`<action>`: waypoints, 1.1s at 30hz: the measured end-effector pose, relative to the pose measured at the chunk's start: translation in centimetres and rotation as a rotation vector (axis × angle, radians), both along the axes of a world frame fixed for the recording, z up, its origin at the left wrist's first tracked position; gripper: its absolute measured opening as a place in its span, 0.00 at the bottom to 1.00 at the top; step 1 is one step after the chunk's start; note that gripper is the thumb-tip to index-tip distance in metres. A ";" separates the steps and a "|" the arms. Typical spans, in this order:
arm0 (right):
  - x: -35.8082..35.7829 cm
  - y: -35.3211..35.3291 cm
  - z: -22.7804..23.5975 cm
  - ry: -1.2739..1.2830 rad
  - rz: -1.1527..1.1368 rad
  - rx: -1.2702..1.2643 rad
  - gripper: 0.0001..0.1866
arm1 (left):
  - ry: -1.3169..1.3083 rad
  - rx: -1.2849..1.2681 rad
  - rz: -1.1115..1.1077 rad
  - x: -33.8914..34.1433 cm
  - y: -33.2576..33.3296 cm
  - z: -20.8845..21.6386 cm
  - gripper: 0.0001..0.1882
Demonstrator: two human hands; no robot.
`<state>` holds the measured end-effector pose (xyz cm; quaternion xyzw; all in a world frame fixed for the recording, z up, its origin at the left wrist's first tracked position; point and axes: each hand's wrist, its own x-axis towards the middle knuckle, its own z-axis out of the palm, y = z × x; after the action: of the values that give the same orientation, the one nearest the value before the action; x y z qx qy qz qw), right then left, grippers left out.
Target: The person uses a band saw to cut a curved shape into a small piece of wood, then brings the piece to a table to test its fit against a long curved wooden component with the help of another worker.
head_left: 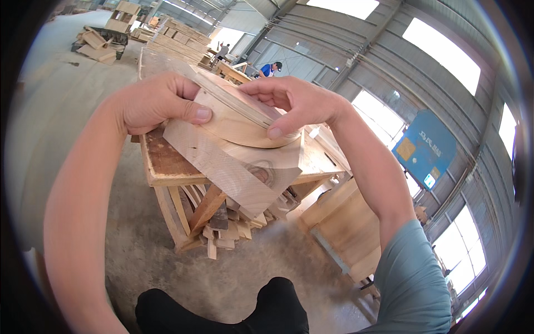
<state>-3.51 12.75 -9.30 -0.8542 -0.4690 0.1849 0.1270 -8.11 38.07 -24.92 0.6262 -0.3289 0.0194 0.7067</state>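
A curved pale wooden piece (236,125) with a grooved, layered straight edge is held between my hands above a workbench corner. My left hand (161,103) grips its left end, thumb pressed on the near face and fingers behind. My right hand (300,104) holds the other end, thumb on the near side near the edge and fingers curled over the far side. Under the piece, a flat plank (214,161) with a dark knot lies slanted across the workbench (167,170) and juts past its front edge.
Wooden offcuts (228,231) are heaped beneath the bench. A large wooden panel (347,222) stands to the right, near a blue machine (427,146). Stacked boards (178,42) rise at the back. A person in blue (268,70) and another person (223,51) are farther off.
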 end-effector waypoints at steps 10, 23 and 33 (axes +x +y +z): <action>0.1 -1.9 1.7 -0.147 0.066 0.044 0.52 | 0.077 0.009 0.000 0.2 0.3 0.3 0.17; 4.9 -18.5 -5.4 -0.470 -0.705 0.518 0.20 | 0.062 -0.001 0.030 0.1 -0.3 0.3 0.21; 9.5 -20.4 -18.1 -0.669 -0.883 1.004 0.18 | 0.048 0.042 0.067 0.5 0.2 0.2 0.24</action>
<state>6.03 -7.62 -27.44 -0.8130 -0.1242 -0.3893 0.4149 -7.61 38.29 -24.72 0.6519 -0.2908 0.0210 0.7000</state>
